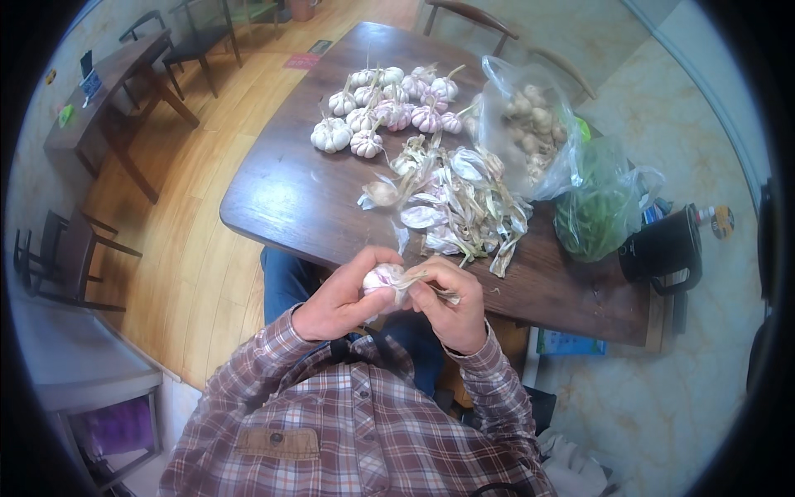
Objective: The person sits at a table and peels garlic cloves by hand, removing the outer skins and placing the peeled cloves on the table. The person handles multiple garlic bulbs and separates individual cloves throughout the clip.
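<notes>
**Papery skins, one bulb in hand**

Purple-streaked and white, a single garlic bulb (383, 277) sits between the person's two hands, held clear of the counter (281, 199) and over the lap, just in front of its near edge. The left hand (341, 300) cups the bulb from below and behind, fingers curled round it — a closed grip that keeps the round head from turning. The right hand (451, 305) is pinched shut on a strip of dry skin (424, 283) that runs off the bulb's side; thumb and forefinger meet on the strip, so the bulb is braced one way while the skin is drawn the other.

On the dark wooden counter, a loose pile of peeled skins and stalks (460, 207) lies nearest the hands, which would suit dropping waste within easy reach. Farther off, toward the far end, a cluster of whole garlic bulbs (381, 108) rests together, apart from the pile — whole heads and husks kept from mixing. To the right of the pile a clear plastic bag (530, 132) stands open with pale, rounded pieces inside; whether these are peeled cloves cannot be told for certain. Beside it lies a bag of green vegetables (598, 211), and a black mug (662, 248) stands at the counter's right edge, well apart from the hands.
</notes>
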### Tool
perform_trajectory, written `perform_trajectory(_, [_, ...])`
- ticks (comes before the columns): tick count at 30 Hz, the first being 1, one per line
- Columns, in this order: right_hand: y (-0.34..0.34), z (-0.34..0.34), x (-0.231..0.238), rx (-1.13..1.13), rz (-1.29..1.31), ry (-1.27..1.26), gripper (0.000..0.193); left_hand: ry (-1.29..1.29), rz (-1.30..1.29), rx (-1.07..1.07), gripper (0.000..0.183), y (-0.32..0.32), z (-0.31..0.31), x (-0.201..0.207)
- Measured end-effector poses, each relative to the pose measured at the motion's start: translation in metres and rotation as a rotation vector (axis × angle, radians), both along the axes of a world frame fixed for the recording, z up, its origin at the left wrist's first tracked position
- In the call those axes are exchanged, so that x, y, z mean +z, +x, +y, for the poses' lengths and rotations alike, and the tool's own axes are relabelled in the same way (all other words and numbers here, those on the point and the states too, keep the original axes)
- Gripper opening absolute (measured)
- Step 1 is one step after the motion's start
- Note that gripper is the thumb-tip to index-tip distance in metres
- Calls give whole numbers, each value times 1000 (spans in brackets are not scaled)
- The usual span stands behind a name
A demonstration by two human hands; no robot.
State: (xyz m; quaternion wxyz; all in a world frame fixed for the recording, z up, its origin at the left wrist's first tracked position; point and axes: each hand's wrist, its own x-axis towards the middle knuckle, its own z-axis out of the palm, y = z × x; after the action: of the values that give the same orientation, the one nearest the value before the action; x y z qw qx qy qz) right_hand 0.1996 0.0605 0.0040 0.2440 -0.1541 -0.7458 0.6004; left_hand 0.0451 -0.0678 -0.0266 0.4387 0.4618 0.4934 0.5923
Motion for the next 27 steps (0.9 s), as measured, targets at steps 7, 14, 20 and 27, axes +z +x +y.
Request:
perform_trajectory(7, [-1, 0, 1, -20, 13, 165, 7, 15, 145, 22, 41, 0, 1, 2])
perform_trajectory(14, [2, 8, 2, 60, -28, 242, 12, -62, 241, -8, 42, -2, 1, 10])
perform_trajectory(20, [2, 11, 7, 150, -66, 294, 16, -69, 376, -42, 44, -4, 2, 12])
perform_trajectory(27, [3, 15, -1, 156, -129, 277, 21, 37, 146, -2, 39, -4, 2, -3])
